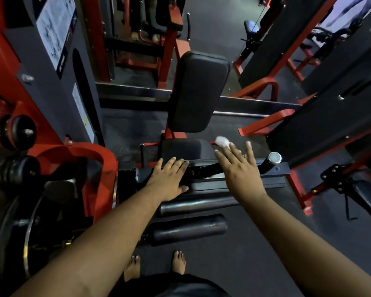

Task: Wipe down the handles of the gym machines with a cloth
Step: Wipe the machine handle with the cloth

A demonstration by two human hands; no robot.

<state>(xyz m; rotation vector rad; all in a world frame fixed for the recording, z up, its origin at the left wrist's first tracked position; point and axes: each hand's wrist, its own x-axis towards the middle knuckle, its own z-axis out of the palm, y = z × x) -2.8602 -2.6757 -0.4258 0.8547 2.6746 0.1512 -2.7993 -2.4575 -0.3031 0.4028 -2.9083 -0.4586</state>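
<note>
Two bare hands, left point(168, 179) and right point(240, 168); one small white cloth point(222, 141); two black cylindrical foam rollers point(189, 229); two bare feet point(178, 261).

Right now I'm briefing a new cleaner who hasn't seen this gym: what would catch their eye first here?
Probably the two bare arms reaching in from below: the left hand lies flat on the machine's dark crossbar, while the right hand hovers spread beside it, a small white cloth showing at its fingertips. Just beyond stands the black back pad, with bright red frames all around.
</note>
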